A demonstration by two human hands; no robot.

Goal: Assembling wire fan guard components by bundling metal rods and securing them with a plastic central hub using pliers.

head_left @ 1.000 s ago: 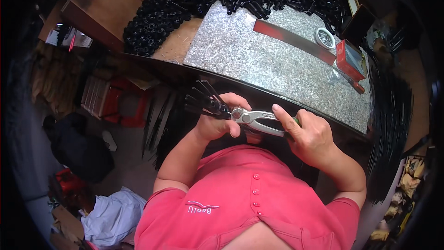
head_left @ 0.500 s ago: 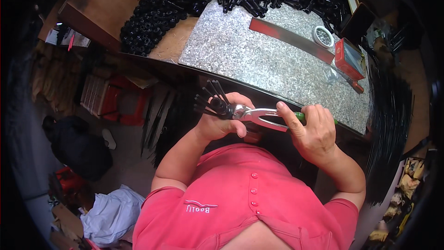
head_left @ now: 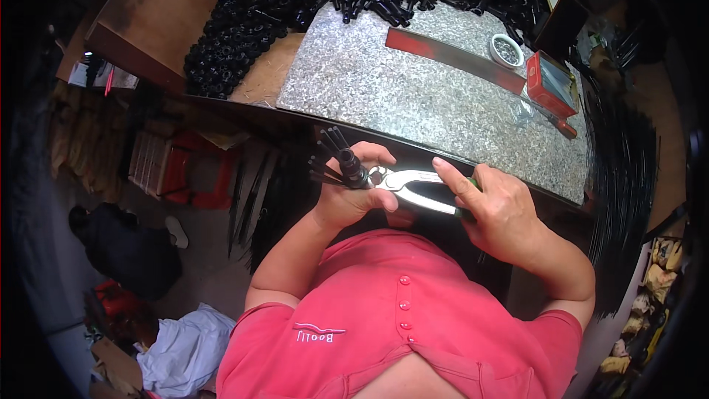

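Note:
My left hand (head_left: 341,203) is closed around a short black ribbed tubular part (head_left: 351,167). Several thin black rods (head_left: 326,161) fan out from beside it, past the fingers, toward the far left. My right hand (head_left: 508,213) grips end-cutting pincers (head_left: 417,182) with a silvery head and green handles, its index finger stretched along the upper handle. The pincers' jaws sit right against the black part, between the left thumb and fingers. Whether they bite on it cannot be made out.
Beyond my hands lies a speckled stone slab (head_left: 369,89) with a heap of black tubular parts (head_left: 244,37) behind it. On the slab are a metal strip (head_left: 454,61), a white bowl (head_left: 507,51) and a red box (head_left: 550,85). Long black rods (head_left: 624,192) hang at the right.
The black part has turned more upright in my left hand. The pincers have tilted slightly, and my right hand covers more of the green handles. The view has shifted a little.

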